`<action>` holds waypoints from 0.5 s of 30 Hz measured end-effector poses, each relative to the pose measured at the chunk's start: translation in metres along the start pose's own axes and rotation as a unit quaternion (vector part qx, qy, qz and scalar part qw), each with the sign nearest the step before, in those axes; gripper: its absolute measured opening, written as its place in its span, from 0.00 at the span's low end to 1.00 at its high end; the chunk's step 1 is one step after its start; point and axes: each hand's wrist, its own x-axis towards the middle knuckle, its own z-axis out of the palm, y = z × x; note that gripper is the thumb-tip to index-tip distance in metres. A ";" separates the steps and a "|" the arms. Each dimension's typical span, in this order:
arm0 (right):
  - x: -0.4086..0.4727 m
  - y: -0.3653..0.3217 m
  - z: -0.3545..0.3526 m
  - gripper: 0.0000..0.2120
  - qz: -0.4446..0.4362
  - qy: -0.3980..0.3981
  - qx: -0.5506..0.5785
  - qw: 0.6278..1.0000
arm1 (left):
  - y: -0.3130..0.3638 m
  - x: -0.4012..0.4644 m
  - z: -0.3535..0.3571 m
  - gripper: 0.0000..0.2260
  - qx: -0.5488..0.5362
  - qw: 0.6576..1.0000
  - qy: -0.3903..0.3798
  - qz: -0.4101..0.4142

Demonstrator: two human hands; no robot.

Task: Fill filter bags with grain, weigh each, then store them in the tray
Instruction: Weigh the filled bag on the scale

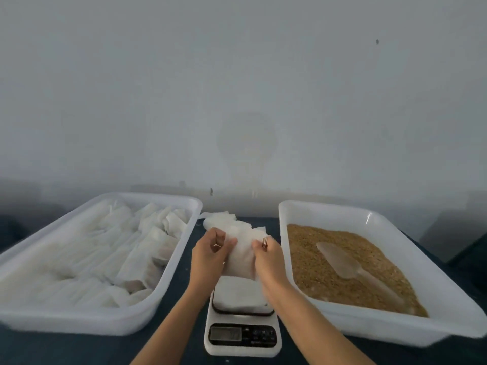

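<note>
- Nearest the camera, a white digital scale (242, 335) sits on the dark table (184, 272), its display too blurred to read; a white filter bag (238, 292) lies flat on its platform.
- Both forearms reach forward from the bottom edge, converging above the scale.
- The left hand (209, 250) is raised over the scale's far edge, its fingers curled and its thumb pinching the left upper edge of a held filter bag (241, 256).
- The right hand (266, 255), with a ring showing on one finger, pinches the bag's right upper edge, fingers curled over it.
- The held bag hangs between the two hands, its lower end just above the bag on the scale.
- Left of the hands, a white tray (168, 280) holds many filled bags in rows.
- Right of them, a second white tray (342, 214) holds brown grain (311, 264), with a translucent scoop (345, 262) lying on it.
- Beyond the hands, a loose pile of empty bags (218, 219) lies on the table between the trays.
</note>
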 end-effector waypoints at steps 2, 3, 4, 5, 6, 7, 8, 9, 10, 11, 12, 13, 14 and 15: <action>-0.004 0.014 0.009 0.08 -0.030 0.000 -0.055 0.998 | -0.014 -0.004 -0.004 0.10 0.025 0.999 -0.004 -0.022; -0.006 0.020 0.012 0.08 -0.046 0.002 -0.073 0.996 | -0.020 -0.006 -0.005 0.10 0.029 0.999 -0.009 -0.032; -0.007 0.026 0.013 0.08 -0.063 0.006 -0.087 0.994 | -0.024 -0.007 -0.005 0.10 0.027 0.999 -0.017 -0.042; -0.007 0.031 0.012 0.09 -0.081 0.013 -0.107 0.991 | -0.028 -0.008 -0.004 0.10 0.018 0.998 -0.025 -0.052; -0.005 0.036 0.011 0.09 -0.099 0.024 -0.132 0.986 | -0.031 -0.008 -0.004 0.11 0.007 0.998 -0.035 -0.060; -0.004 0.040 0.008 0.10 -0.115 0.033 -0.157 0.980 | -0.033 -0.007 -0.003 0.11 0.003 0.997 -0.046 -0.065; -0.001 0.044 0.005 0.11 -0.131 0.038 -0.175 0.975 | -0.034 -0.006 -0.001 0.12 0.006 0.996 -0.055 -0.064; 0.001 0.046 0.003 0.12 -0.142 0.038 -0.190 0.971 | -0.036 -0.005 -0.001 0.13 0.017 0.996 -0.062 -0.058; 0.004 0.048 0.001 0.13 -0.153 0.034 -0.203 0.967 | -0.037 -0.004 0.000 0.14 0.035 0.996 -0.069 -0.049; 0.005 0.049 0.001 0.14 -0.159 0.031 -0.217 0.963 | -0.039 -0.003 0.001 0.14 0.059 0.995 -0.073 -0.040; 0.007 0.050 0.000 0.15 -0.166 0.030 -0.228 0.959 | -0.041 -0.002 0.001 0.13 0.081 0.993 -0.077 -0.032; 0.007 0.051 0.001 0.16 -0.171 0.030 -0.231 0.957 | -0.043 -0.001 0.000 0.12 0.097 0.992 -0.081 -0.027; 0.008 0.053 0.000 0.15 -0.175 0.028 -0.223 0.958 | -0.046 0.000 -0.001 0.09 0.104 0.990 -0.086 -0.026; 0.009 0.055 -0.001 0.11 -0.172 0.023 -0.205 0.963 | -0.048 0.001 -0.002 0.05 0.107 0.990 -0.091 -0.028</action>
